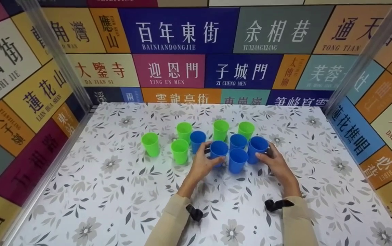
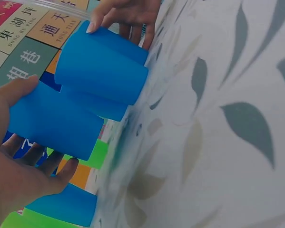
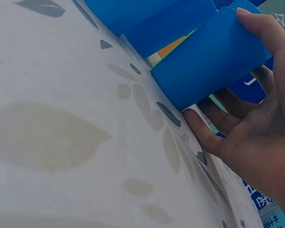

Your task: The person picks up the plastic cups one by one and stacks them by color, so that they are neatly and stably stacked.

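My left hand [image 1: 201, 164] holds a blue plastic cup [image 1: 218, 149] between thumb and fingers; in the left wrist view the fingers curve round this cup [image 2: 56, 121]. On the right, my right hand [image 1: 279, 165] grips another upright blue cup [image 1: 257, 147], its thumb on the near side and its fingers behind, as the right wrist view shows for that cup [image 3: 211, 57]. Between the hands stands a blue cup [image 1: 238, 163] in front, with one more blue cup [image 1: 238, 140] behind it. A further blue cup [image 1: 197, 138] stands just left of the left hand's fingers.
Several green cups stand behind and to the left, among them a far-left cup [image 1: 151, 144], a nearer one [image 1: 180, 151] and one at the back right [image 1: 246, 128]. A flower-patterned cloth [image 1: 131, 191] covers the table. Sign-printed walls [image 1: 179, 30] enclose the back and sides.
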`<act>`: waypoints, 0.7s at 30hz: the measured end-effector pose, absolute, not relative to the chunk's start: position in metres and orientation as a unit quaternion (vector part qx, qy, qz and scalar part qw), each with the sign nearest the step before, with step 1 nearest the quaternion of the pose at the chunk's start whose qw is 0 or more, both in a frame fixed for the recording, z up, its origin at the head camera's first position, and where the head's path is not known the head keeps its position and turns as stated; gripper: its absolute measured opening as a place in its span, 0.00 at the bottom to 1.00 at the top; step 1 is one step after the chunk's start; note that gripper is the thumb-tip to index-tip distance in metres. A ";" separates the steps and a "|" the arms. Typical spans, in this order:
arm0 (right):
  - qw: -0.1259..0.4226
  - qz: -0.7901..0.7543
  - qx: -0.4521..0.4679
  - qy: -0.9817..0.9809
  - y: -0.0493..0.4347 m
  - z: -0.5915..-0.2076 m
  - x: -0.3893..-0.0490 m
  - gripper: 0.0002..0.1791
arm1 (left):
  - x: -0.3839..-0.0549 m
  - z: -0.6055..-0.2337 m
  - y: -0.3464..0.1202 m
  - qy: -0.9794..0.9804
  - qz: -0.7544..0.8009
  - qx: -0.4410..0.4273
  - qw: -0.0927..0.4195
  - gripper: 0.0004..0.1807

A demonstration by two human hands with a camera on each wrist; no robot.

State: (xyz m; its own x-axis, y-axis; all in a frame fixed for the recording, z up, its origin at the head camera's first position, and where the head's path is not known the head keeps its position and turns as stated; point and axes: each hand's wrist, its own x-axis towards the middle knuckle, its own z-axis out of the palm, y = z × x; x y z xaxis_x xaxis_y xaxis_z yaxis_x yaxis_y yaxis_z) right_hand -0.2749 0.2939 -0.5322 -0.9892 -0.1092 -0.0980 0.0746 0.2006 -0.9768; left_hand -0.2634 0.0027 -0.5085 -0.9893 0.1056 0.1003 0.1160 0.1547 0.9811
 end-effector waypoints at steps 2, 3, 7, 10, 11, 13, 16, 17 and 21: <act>0.074 -0.628 -0.008 0.775 0.295 -0.533 -0.275 0.47 | -0.263 -0.505 0.004 -0.761 -0.644 -0.078 0.011 0.38; 0.074 -0.626 -0.007 0.777 0.295 -0.533 -0.275 0.47 | -0.263 -0.502 0.005 -0.762 -0.643 -0.079 0.013 0.38; 0.073 -0.625 -0.010 0.777 0.294 -0.532 -0.275 0.46 | -0.262 -0.491 0.009 -0.761 -0.642 -0.091 0.020 0.38; 0.071 -0.625 -0.013 0.777 0.294 -0.532 -0.274 0.46 | -0.263 -0.483 0.012 -0.760 -0.642 -0.097 0.026 0.39; 0.071 -0.626 -0.014 0.776 0.294 -0.532 -0.275 0.46 | -0.263 -0.481 0.013 -0.761 -0.641 -0.097 0.028 0.39; 0.068 -0.629 -0.018 0.774 0.294 -0.532 -0.275 0.45 | -0.264 -0.476 0.016 -0.757 -0.645 -0.099 0.029 0.39; 0.066 -0.632 -0.022 0.772 0.294 -0.532 -0.275 0.45 | -0.266 -0.468 0.021 -0.751 -0.652 -0.101 0.028 0.39; 0.067 -0.633 -0.022 0.771 0.294 -0.531 -0.275 0.45 | -0.267 -0.466 0.022 -0.750 -0.653 -0.101 0.027 0.39; 0.070 -0.631 -0.018 0.772 0.294 -0.531 -0.275 0.46 | -0.268 -0.457 0.029 -0.751 -0.652 -0.103 0.027 0.39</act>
